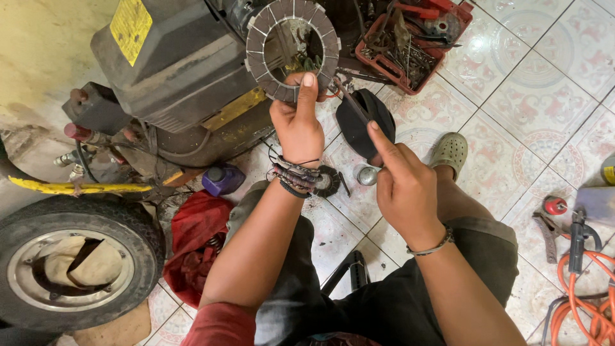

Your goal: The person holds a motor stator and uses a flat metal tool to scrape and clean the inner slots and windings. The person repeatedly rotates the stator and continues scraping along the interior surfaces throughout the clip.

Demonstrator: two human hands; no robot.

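Seen from the head camera, the left hand is raised in front of the person, its fingers closed on the lower rim of a ring-shaped friction plate, thumb pressed flat up the face of the ring. The grey segmented plate stands upright, held up in the air above the tiled floor, in front of a dark engine housing with a yellow label.

The right hand hangs just beside and below the left, holding nothing; its forefinger points up and to the left, the other fingers loosely curled. Its fingertip lies over a black oval cover resting on the floor behind it; whether it touches the cover cannot be told.

On the floor, toward the far right corner, stands a red tray crammed with tools. A purple bottle sits near the person's left knee, with a red cloth beside it and a small wheel at the left edge. A grey clog shows past the right hand. Orange cable and pliers lie at the right edge.
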